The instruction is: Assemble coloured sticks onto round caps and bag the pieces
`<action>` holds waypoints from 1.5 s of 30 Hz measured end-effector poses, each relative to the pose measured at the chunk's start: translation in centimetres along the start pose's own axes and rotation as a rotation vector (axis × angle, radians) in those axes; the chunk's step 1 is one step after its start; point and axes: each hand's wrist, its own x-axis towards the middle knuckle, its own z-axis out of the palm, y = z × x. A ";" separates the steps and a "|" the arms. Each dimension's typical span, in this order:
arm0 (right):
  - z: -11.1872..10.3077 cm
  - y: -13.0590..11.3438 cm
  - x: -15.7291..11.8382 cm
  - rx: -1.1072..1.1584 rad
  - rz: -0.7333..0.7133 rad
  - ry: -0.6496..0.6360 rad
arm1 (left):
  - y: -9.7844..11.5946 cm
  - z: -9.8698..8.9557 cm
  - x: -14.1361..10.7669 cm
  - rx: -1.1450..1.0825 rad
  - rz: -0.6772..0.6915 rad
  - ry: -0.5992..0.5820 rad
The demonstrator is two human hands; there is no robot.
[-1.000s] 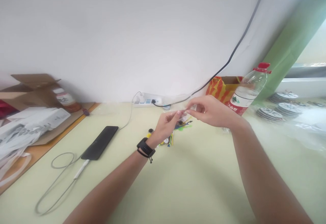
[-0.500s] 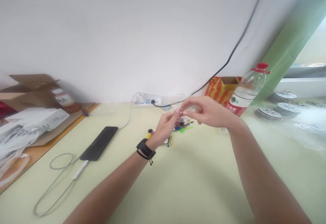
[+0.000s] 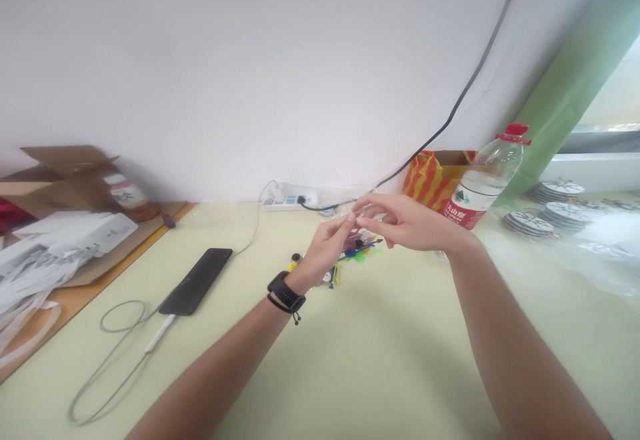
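Two hands work close together: left hand (image 3: 325, 247) seemingly pinched, right hand (image 3: 413, 223) curved, thumb and forefinger narrowly spaced. Coloured plastic parts (image 3: 362, 251) lie just beneath them. Whether either grips anything, I can't tell; it seems delicate handling, calling next for steady fingers.

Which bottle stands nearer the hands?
The clear, red-capped bottle, just beyond the right hand; the white-capped bottle stands far left, by the cardboard box.

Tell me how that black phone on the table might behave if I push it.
The black phone would likely slide rather than roll, since it lies flat. Its slab shape suggests it's stiff. The cable plugged into its near end would probably trail or tug.
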 end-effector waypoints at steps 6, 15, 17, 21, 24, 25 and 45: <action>-0.1 0.0 -0.1 -0.025 0.026 0.030 | -0.3 -0.1 0.0 -0.023 -0.016 0.011; 0.1 2.9 1.3 0.099 -0.009 0.466 | 0.4 -0.8 0.3 -0.144 -0.106 0.089; 0.4 3.7 1.7 0.215 -0.003 0.312 | 0.3 -0.9 0.4 -0.185 -0.099 0.094; 1.0 4.7 2.6 0.372 0.002 0.205 | 0.0 -1.1 0.7 -0.217 -0.086 0.122; 1.3 4.9 2.8 0.439 0.020 0.206 | 0.0 -1.2 0.7 -0.200 -0.101 0.147; 1.3 4.9 2.8 0.456 0.026 0.196 | 0.0 -1.2 0.7 -0.193 -0.107 0.154; 13.0 6.9 -4.3 0.930 0.331 0.234 | -4.7 0.4 -7.2 -0.140 -0.355 0.203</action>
